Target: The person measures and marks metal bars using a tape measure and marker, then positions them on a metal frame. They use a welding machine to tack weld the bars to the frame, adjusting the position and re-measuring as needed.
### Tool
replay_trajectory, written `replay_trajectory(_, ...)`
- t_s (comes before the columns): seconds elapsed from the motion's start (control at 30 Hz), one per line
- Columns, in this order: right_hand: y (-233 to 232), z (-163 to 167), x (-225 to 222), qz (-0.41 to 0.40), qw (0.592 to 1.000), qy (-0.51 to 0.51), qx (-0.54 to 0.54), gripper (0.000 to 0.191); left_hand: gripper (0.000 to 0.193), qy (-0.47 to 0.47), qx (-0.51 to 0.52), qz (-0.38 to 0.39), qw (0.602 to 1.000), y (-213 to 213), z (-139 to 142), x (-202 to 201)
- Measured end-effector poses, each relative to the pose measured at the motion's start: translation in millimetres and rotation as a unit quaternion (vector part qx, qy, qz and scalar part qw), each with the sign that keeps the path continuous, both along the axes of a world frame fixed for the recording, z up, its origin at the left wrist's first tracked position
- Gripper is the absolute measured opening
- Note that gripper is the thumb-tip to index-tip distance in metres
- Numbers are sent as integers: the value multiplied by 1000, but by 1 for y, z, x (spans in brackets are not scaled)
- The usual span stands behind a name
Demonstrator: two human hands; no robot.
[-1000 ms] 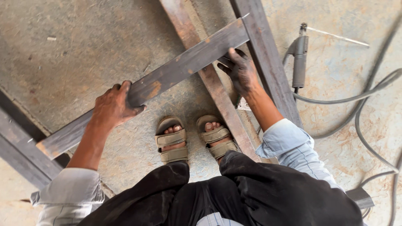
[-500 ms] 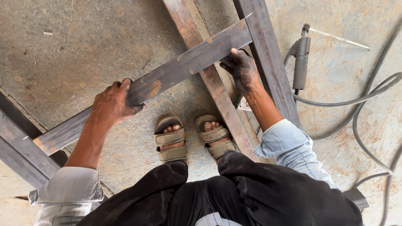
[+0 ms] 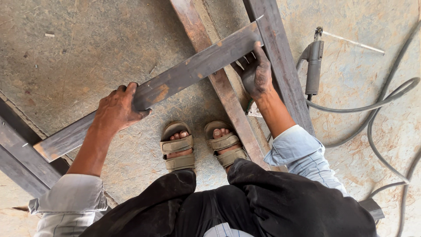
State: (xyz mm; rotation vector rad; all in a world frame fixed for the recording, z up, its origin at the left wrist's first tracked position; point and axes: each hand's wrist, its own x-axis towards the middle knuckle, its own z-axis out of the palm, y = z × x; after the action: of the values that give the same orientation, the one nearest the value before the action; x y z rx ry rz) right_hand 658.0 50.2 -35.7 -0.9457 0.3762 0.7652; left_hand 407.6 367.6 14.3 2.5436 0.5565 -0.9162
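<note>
My left hand (image 3: 116, 109) and right hand (image 3: 256, 72) both grip the steel bar (image 3: 175, 81); best kept level across the 2 beams (image 3: 228, 101).

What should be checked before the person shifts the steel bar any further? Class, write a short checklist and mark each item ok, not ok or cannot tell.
1. Left hand grips the steel bar near its middle: ok.
2. Right hand holds the bar's far end: ok.
3. Bar lies across the rusty floor beam: ok.
4. Feet in open sandals stand right under the bar: not ok.
5. Welding electrode holder and cable lie clear of both hands: ok.
6. Bar end touches the dark beam: cannot tell.
</note>
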Motion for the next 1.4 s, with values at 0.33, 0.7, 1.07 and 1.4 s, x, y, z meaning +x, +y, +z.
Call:
replay_trajectory(0.33,5,12,-3,-14,1000,11,-3,56,96,-22,-1,-6,1000,2,-4,-4)
replay_trajectory(0.7,4,-3,0,-34,999,6,-23,58,98,-19,5,-13,1000,4,-5,-5)
replay_trajectory(1.07,2,10,-1,-27,999,7,-26,59,97,-6,2,-7,1000,3,-9,-5)
replay_trajectory(1.4,-17,106,-40,131,942,-189,-246,38,98,-29,9,-16,999,5,-10,-6)
